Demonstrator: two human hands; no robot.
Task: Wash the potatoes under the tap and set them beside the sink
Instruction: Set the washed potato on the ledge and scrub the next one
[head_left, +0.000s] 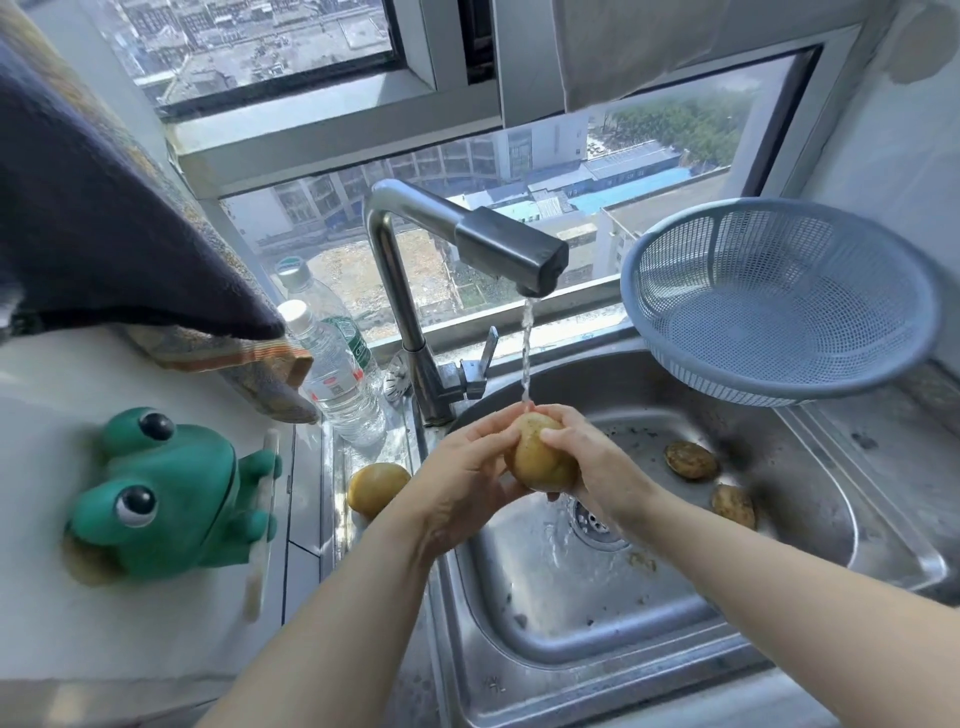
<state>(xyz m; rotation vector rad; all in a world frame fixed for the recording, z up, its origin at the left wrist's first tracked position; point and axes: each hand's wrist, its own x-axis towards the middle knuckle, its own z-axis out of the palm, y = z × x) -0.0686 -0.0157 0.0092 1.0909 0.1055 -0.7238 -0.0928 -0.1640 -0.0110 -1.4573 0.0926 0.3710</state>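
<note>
two hands, our left hand (467, 467) and right hand (592, 462), cupping a potato (537, 460) mid-frame under the tap (519, 260), so next we park it lower left by the clean potato (376, 487).

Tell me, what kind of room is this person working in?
Most likely a home kitchen, high up in a city building. A steel sink with a running tap sits under a window overlooking rooftops, and both hands hold a potato under the water.

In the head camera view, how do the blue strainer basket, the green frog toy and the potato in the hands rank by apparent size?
1. blue strainer basket, largest.
2. green frog toy.
3. potato, smallest, partly covered by left hand and right hand.
Wide-angle view; true sizes are unsure.
</note>
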